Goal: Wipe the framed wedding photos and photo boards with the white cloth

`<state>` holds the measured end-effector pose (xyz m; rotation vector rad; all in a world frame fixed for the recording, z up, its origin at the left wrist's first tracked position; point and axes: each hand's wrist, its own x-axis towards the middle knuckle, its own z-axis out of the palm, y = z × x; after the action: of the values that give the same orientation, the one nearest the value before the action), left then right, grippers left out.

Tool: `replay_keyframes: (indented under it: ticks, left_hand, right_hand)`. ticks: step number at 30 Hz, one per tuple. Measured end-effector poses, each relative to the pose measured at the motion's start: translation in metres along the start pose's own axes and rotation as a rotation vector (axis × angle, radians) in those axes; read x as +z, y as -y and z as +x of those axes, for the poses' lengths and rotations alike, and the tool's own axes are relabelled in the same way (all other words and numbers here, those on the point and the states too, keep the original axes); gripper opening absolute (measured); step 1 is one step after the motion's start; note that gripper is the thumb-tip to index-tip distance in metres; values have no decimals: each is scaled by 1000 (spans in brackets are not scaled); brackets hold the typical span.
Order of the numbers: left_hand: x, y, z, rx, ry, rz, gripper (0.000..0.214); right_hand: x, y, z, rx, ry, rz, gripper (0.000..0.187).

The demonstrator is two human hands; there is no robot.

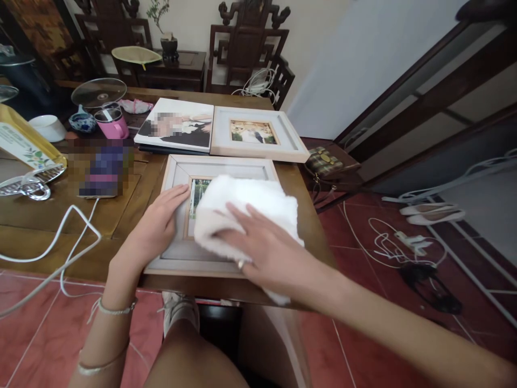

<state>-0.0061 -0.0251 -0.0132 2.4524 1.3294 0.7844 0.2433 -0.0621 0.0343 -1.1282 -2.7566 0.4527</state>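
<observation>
The right hand (262, 248) lay spread on the cloth (252, 194), over part of the frame (226, 168) on the desk (305, 207); the left hand (157, 221), unclenched, touched the frame's left side.

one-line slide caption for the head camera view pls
Right hand on a white cloth over a framed picture, left hand resting on the frame's left side.

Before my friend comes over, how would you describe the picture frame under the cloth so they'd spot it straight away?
Start with the big brown table. At its near edge lies a pale frame, with the person's left hand on its left side. The right hand has a white cloth over part of the photo, unlike the uncovered frame behind it.
</observation>
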Motion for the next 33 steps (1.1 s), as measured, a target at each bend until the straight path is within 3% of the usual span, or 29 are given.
replay_keyframes:
  ticks: [5,8,12,19,22,27,33]
  left_hand:
    - [-2,0,-1,-15,34,-17,57]
    - [-2,1,-1,-12,34,-27,57]
    - [-1,2,-2,-1,14,-39,57]
    - [-1,0,-1,-15,12,-24,54]
    - [-1,0,-1,-19,8,-28,53]
    - [-1,0,-1,-14,11,-18,53]
    - [-2,1,-1,-8,20,-36,55]
  right_hand:
    - [-3,-52,46,161,-166,-253,61]
    - [-9,-61,61,190,-157,-262,61]
    - [-13,-41,51,128,-21,-150,59]
    - [-27,25,-9,-1,328,31,56]
    - [-26,40,-21,-12,379,74,57]
    - [-16,31,-8,2,281,71,64]
    - [-8,-24,40,103,13,-183,64]
